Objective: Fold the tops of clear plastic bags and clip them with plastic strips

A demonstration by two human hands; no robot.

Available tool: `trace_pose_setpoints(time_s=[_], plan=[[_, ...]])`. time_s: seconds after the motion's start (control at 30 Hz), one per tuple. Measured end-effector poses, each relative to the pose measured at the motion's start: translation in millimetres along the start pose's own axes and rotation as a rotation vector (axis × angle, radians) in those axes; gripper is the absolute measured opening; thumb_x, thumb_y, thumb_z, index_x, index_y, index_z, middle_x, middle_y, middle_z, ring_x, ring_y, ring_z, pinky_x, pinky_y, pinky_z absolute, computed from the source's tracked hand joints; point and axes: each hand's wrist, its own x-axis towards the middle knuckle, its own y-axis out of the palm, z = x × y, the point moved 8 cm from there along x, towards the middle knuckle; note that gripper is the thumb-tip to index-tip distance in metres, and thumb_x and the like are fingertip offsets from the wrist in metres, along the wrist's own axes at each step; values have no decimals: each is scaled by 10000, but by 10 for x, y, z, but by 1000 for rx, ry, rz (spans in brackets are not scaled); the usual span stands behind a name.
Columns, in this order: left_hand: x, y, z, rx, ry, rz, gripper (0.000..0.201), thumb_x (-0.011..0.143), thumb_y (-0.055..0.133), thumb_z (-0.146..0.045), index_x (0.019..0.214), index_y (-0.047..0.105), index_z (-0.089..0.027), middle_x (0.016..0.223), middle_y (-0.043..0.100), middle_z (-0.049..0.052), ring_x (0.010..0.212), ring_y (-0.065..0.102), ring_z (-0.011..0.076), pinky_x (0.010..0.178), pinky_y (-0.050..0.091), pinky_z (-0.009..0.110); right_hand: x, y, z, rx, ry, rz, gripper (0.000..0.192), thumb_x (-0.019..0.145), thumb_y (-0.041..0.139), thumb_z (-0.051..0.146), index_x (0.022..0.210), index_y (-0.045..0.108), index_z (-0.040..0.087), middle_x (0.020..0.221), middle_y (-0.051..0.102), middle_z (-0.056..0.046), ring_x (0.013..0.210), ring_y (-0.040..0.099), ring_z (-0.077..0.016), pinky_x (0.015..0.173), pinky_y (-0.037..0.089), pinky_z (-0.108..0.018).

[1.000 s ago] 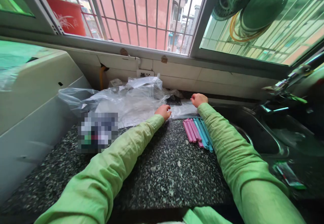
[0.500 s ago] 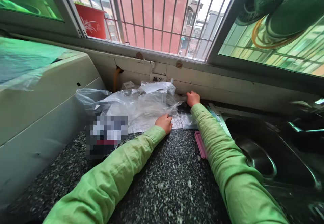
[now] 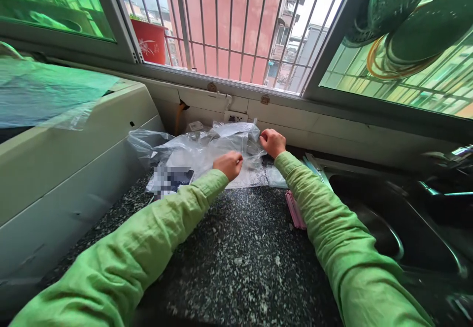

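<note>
Both hands, left hand [image 3: 229, 163] and right hand [image 3: 272, 142], apparently pinch clear plastic bag [image 3: 207, 152]; no legible print.

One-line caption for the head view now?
Both hands, left hand and right hand, grip a clear plastic bag on a speckled countertop.

— What is the bag [image 3: 207, 152] made of?
— Thin clear plastic, crinkled and glossy. The counter [image 3: 236, 258] under it is speckled dark stone, polished smooth.
— And to the right?
— A sink [image 3: 388, 228] of shiny metal. The sleeves [image 3: 155, 233] are matt green cloth, softly creased.
— Far side?
— Smooth pale wall tiles [image 3: 332, 130], and painted metal window bars [image 3: 231, 26].
</note>
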Motion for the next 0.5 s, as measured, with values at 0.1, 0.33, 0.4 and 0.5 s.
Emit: trace_pose_setpoints(time_s=[0.1, 0.33, 0.4, 0.5], plan=[[81, -293, 270, 5, -107, -105, 229, 795, 439, -267, 967, 574, -200, 888, 631, 37, 847, 580, 164, 708, 420, 243, 79, 19, 17, 51, 35, 11, 270, 765, 489, 321, 993, 574, 203, 911, 621, -40, 817, 556, -177, 667, 385, -259], [300, -504, 614, 104, -201, -124, 447, 776, 472, -300, 1213, 413, -228, 954, 630, 34, 892, 589, 193, 702, 416, 263, 220, 55, 125, 139, 33, 4, 206, 779, 463, 299, 865, 627, 210, 893, 628, -22, 810, 557, -155, 660, 383, -240], [364, -484, 652, 139, -205, -111, 414, 786, 454, -307, 1194, 441, -236, 976, 629, 40, 902, 589, 202, 699, 415, 271, 235, 13, 181, 144, 0, -22, 205, 784, 450, 279, 836, 635, 206, 888, 625, -22, 800, 554, -148, 657, 377, -235], [440, -482, 670, 193, -183, -134, 299, 814, 395, -311, 1057, 546, -225, 1012, 619, 56, 922, 582, 207, 697, 412, 275, 241, -65, 258, 159, -47, -50, 207, 785, 445, 265, 832, 636, 202, 876, 624, -22, 786, 550, -139, 658, 375, -228]])
